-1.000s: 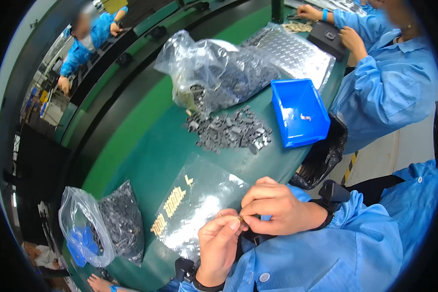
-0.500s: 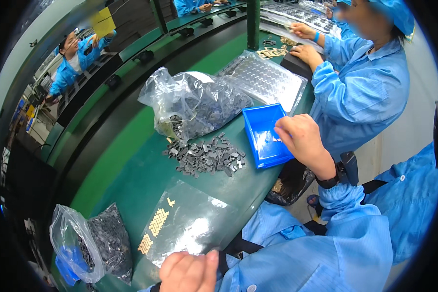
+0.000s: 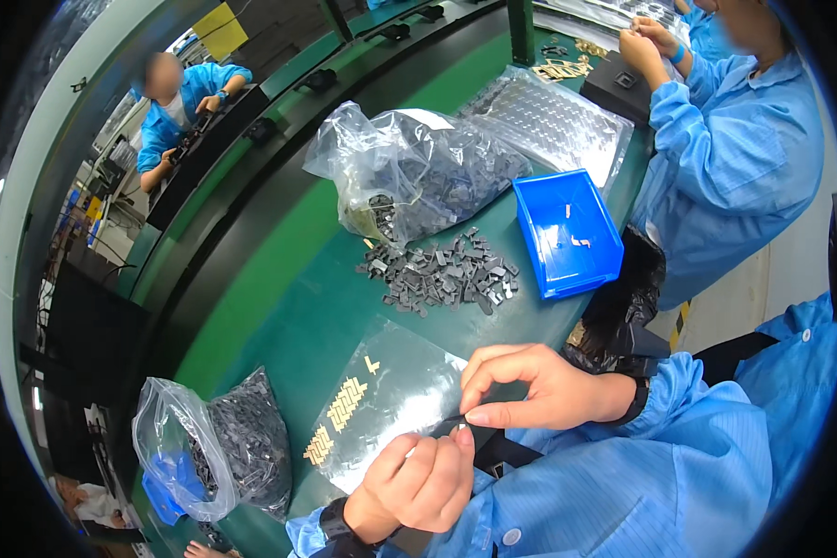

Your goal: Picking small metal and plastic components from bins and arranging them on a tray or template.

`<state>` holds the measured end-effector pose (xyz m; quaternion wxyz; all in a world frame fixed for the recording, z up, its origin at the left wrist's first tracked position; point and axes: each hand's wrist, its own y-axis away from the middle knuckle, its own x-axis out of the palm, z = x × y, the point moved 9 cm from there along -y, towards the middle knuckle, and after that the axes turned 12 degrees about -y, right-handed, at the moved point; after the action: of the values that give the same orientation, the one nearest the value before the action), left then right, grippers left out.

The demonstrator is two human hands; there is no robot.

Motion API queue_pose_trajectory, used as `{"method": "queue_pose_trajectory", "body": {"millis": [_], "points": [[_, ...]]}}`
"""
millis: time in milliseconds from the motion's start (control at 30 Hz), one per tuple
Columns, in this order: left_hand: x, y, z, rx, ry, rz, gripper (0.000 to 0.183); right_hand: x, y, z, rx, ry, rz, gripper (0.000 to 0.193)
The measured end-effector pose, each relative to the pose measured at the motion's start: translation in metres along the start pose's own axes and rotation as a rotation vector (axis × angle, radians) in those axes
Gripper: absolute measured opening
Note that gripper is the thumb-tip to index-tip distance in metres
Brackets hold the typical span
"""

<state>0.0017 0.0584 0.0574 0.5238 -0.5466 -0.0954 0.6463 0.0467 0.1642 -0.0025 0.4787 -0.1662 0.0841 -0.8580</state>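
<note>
My left hand (image 3: 420,479) is closed, its thumb and fingertips pinched at the near edge of a clear plastic sheet (image 3: 409,358). My right hand (image 3: 539,386) comes in from the right, thumb and forefinger meeting the left fingertips. Between them is a small dark piece (image 3: 450,425), mostly covered by the fingers. On the sheet's left side lie rows of small gold-coloured pieces (image 3: 348,403), with a single one apart at the far end. Beyond the sheet spreads a heap of small dark grey pieces (image 3: 442,274).
A blue bin (image 3: 541,237) at the right holds a few small light pieces. Behind the heap lies a large clear bag (image 3: 428,172) of dark parts; another bag (image 3: 246,437) stands at left. A patterned clear tray (image 3: 567,121) lies farther back. A co-worker (image 3: 735,139) works at right.
My right hand has left the blue bin and come down to my left hand, so their fingertips now meet. The view has shifted, moving the table things rightward in the picture.
</note>
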Motion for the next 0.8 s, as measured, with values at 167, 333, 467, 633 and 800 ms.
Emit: {"method": "queue_pose_trajectory", "body": {"millis": [167,333,467,633,800], "points": [[0.022,0.007,0.005,-0.003,0.032,0.150,0.009,-0.007,-0.008,-0.014,0.019,0.030,-0.076,0.009],[0.080,0.025,0.066,-0.334,0.055,0.333,0.039,-0.061,-0.011,-0.045,-0.074,-0.022,-0.442,0.008],[0.129,0.060,0.132,-0.651,0.070,0.349,0.040,-0.061,0.000,-0.041,-0.212,0.142,-0.441,0.006],[0.169,0.081,0.138,-0.719,0.331,0.454,0.029,-0.057,0.007,-0.070,-0.156,0.265,-0.487,0.006],[0.160,0.068,0.130,-0.607,0.298,0.518,0.013,-0.045,0.001,-0.045,-0.366,0.414,-0.465,0.010]]}}
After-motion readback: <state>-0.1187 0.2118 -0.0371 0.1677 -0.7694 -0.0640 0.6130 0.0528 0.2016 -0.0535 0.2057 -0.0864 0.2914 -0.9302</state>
